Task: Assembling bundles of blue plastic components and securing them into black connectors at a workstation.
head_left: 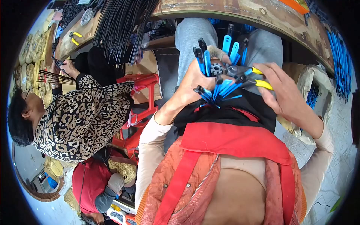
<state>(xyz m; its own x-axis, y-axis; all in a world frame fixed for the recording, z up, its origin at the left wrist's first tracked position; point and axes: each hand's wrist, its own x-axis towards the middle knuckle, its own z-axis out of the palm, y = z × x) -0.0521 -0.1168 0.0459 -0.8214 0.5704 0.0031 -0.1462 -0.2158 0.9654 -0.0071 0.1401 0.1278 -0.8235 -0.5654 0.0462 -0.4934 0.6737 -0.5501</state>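
Note:
Over my lap, my left hand is closed around a round notched hub. Blue and black ribs fan out from it on all sides, like part of an umbrella frame. A tan wrap covers one digit of that hand. From the right, my right hand grips pliers with yellow handles. Their dark jaws reach in beside the hub, among the ribs. What exactly lies between the jaws is too small to tell.
A wooden table curves across the far side, with long black rods hanging over its edge. Blue ribs hang at right above an open sack. To the left, a person in a leopard-print top works beside red stools.

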